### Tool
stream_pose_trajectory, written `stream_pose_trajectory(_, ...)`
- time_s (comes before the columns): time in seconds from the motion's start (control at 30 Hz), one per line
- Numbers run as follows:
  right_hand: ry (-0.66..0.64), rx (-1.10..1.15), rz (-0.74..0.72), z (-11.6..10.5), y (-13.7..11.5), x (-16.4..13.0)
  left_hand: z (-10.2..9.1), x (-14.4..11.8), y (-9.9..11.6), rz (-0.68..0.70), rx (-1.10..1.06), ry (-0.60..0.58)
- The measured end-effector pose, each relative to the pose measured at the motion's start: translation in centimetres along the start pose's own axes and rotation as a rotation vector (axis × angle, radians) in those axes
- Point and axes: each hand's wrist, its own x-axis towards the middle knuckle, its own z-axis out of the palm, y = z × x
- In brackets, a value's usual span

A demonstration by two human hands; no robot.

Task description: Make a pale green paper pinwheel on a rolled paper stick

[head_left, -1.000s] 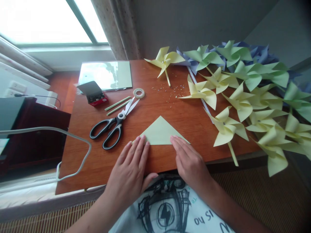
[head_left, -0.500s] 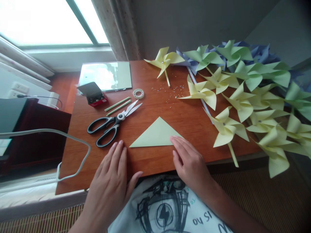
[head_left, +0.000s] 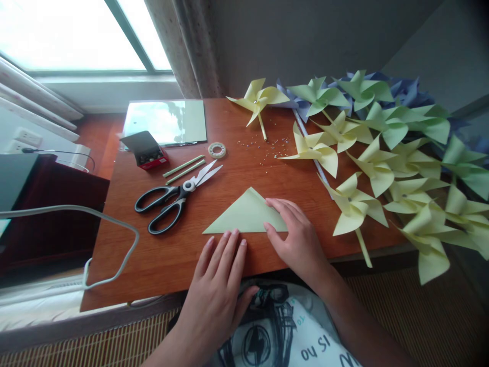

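A pale green sheet of paper (head_left: 239, 214), folded into a triangle, lies on the table with its long edge towards me. Its layers show slightly offset near the top corner. My right hand (head_left: 300, 229) has the paper's right end between thumb and fingers, the fingers at the slanted edge and the thumb on the surface. Fingers stretched out, my left hand (head_left: 217, 285) lies open, its fingertips at the lower edge of the paper. Scissors (head_left: 178, 196) with black and grey handles rest to the left, blades parted, apart from both hands.
Finished yellow pinwheels (head_left: 353, 204) and green pinwheels (head_left: 389, 122) crowd the right side. At the back left are a red box (head_left: 153, 159), a tape roll (head_left: 217, 150), two green paper sticks (head_left: 185, 169) and a shiny packet (head_left: 164, 122). A white cable (head_left: 126, 229) loops over the left edge.
My left hand has moved right, from beside the scissors to the paper's lower edge. My right hand has shifted up along the slanted edge, and the top layers now look offset.
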Motion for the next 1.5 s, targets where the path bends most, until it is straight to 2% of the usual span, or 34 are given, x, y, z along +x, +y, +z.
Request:
stream_pose_trajectory(0.1,0.021,0.078,0.032,-0.5,-0.4,0.1,0.0,0.2,-0.3,0.005,-0.023,0.000)
stream_pose_trajectory(0.27,0.039,0.120,0.002,-1.5,-0.8,-0.2,-0.2,1.5,-1.2,-0.028,-0.140,0.049)
stream_pose_trajectory(0.37,0.063,0.117,-0.056,-2.1,-1.4,-0.7,-0.9,2.7,-1.6,-0.130,-0.229,0.149)
stream_pose_trajectory(0.47,0.005,0.066,-0.158,-2.2,-2.3,-1.4,-2.1,3.7,-2.0,-0.215,-0.303,0.284)
stream_pose_trajectory(0.5,-0.022,0.050,-0.192,-2.2,-2.7,-1.6,-2.5,4.0,-2.1,-0.216,-0.335,0.292)
stream_pose_trajectory(0.63,-0.102,0.066,-0.286,-2.0,-3.5,-1.7,-3.1,4.0,-2.7,-0.097,-0.354,0.277)
stream_pose_trajectory(0.83,-0.130,0.093,-0.351,-2.6,-2.7,-1.0,-2.0,3.5,-4.3,0.031,-0.354,0.215)
stream_pose_trajectory(1.0,-0.328,0.051,-0.439,-2.9,-0.9,-0.1,-1.5,3.9,-5.7,0.112,-0.360,0.213)
stream_pose_trajectory(1.17,-0.405,0.116,-0.379,-2.4,1.1,0.2,-2.0,4.5,-6.7,0.145,-0.397,0.237)
stream_pose_trajectory(1.27,-0.429,0.049,-0.338,-2.1,1.8,-0.2,-2.0,4.3,-7.5,0.147,-0.385,0.230)
stream_pose_trajectory(1.5,-0.437,-0.057,-0.345,-2.9,2.7,-1.4,-0.8,3.2,-9.3,0.199,-0.193,0.201)
